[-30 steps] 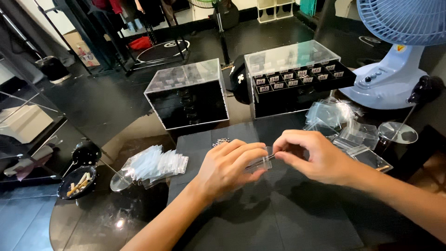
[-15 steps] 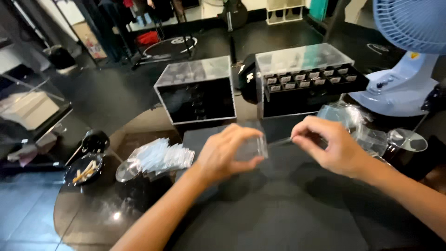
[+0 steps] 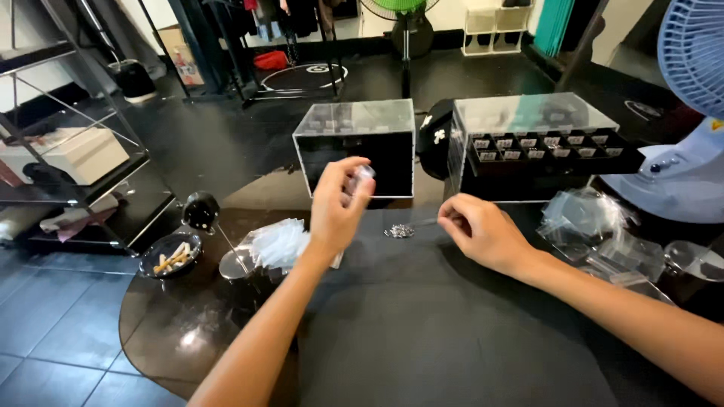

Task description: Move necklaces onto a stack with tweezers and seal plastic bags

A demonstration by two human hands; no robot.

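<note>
My left hand (image 3: 337,207) is raised above the dark mat (image 3: 452,324), fingers closed on a small clear plastic bag (image 3: 360,178). My right hand (image 3: 483,232) rests low on the mat, fingertips pinched beside a small silvery chain-like piece (image 3: 399,231) that lies on the mat between the hands. Whether the right fingers grip a thin part of it is unclear. A clear acrylic drawer box (image 3: 362,147) stands just behind my left hand.
A second acrylic case with small labelled compartments (image 3: 539,143) stands at back right. Piles of clear bags lie at left (image 3: 277,243) and right (image 3: 603,234). A pale blue fan (image 3: 686,143) is far right. A small dark dish (image 3: 172,256) and a shelf (image 3: 68,166) sit left.
The hands were together on a small clear bag; they have parted. My left hand lifted with the bag, and the silvery piece now lies on the mat by my right hand.
</note>
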